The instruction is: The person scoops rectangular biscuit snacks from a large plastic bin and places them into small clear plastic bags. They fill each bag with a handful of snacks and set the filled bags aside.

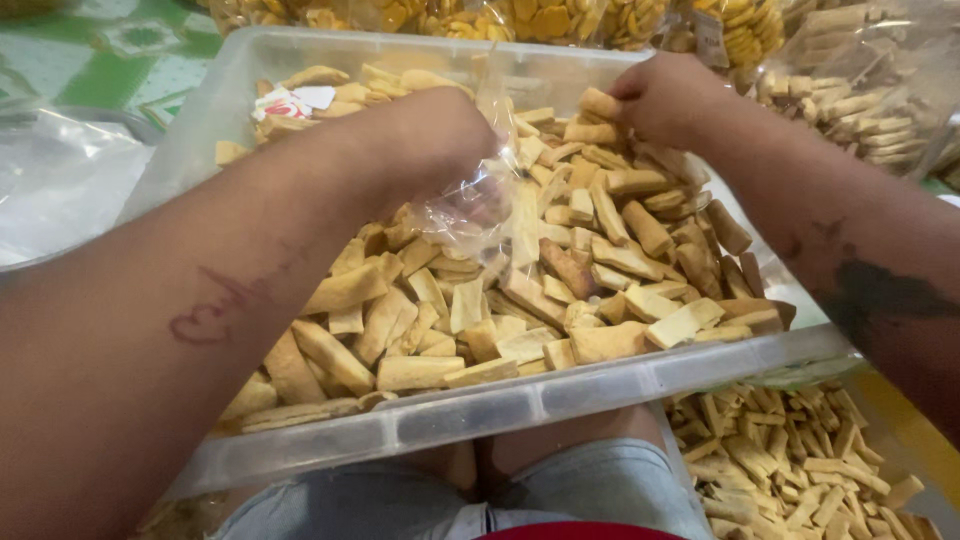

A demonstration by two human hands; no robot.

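Two bare knees are seen nearest, under a clear plastic tub (520,400) filled with tan fried cracker pieces (600,260). Beside it on the right, thinner sticks (790,460) are heaped. Further in, a clear plastic bag (480,195) is gripped by the closed left hand (430,135) over the pile. Farthest, one piece (598,102) is pinched in the right hand (665,95)

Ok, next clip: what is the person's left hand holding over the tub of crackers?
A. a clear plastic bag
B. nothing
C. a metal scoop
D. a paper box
A: the left hand grips a clear plastic bag that hangs into the clear tub, while the right hand picks up crackers.
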